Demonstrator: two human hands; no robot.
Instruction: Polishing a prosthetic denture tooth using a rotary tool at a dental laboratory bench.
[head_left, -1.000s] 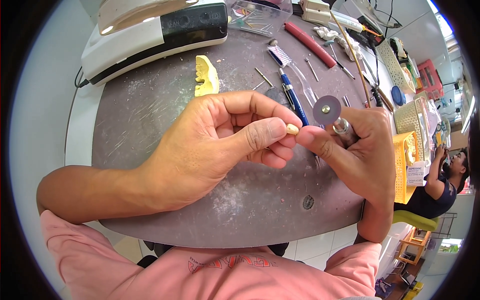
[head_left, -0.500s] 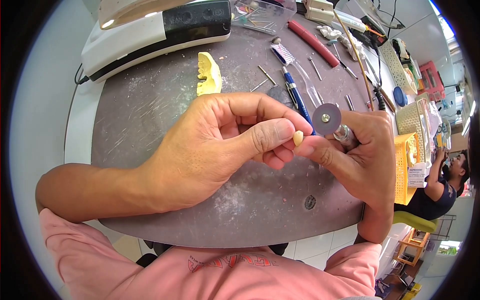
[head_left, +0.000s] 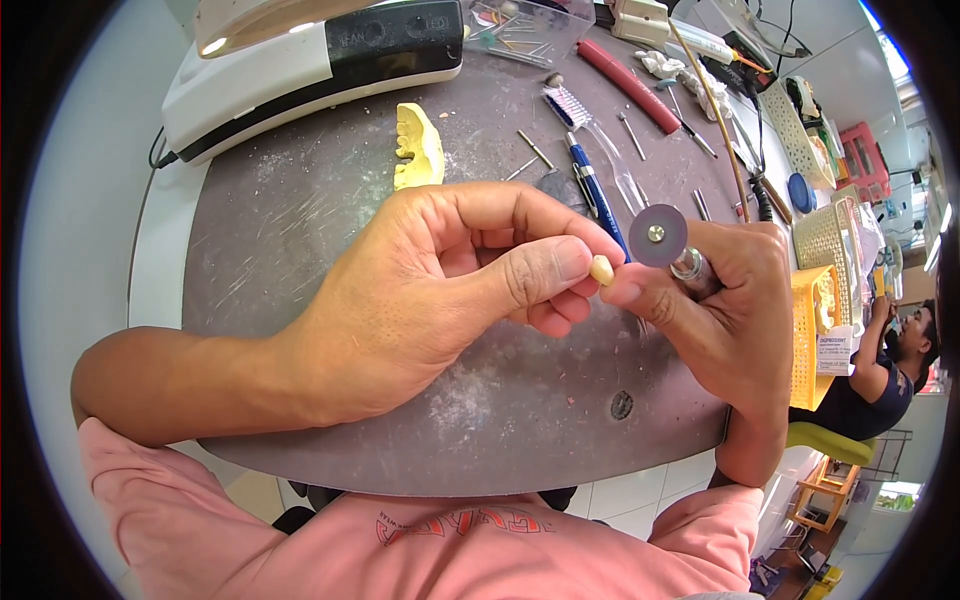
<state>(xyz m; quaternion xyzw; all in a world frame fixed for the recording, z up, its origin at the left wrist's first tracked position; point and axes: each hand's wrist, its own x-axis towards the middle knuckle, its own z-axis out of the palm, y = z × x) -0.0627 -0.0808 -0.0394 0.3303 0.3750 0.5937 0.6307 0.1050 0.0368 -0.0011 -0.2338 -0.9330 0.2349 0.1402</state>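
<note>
A small ivory dental crown (head_left: 602, 270) is pinched between the thumb and fingers of my left hand (head_left: 450, 270). My right hand (head_left: 725, 310) is closed around a metal rotary handpiece (head_left: 697, 270), most of which its palm and fingers hide. On the handpiece's tip sits a grey-purple disc (head_left: 658, 222) with a shiny screw at its centre. The disc stands just above and to the right of the crown, apart from it. My right thumb tip rests against or very near the crown. Beyond my left hand lies a yellow plaster dental model (head_left: 419, 148).
A white and black machine (head_left: 320, 80) occupies the far left. Behind my hands lie a blue pen (head_left: 597, 195), a clear-handled brush (head_left: 570, 108), a red tube (head_left: 627, 86) and metal burs. Yellow baskets (head_left: 805, 340) line the right edge. Farther right, a person (head_left: 875, 375) sits.
The crown and the disc have shifted slightly to the right, and the crown has turned a little between the fingertips. Both hands keep their hold.
</note>
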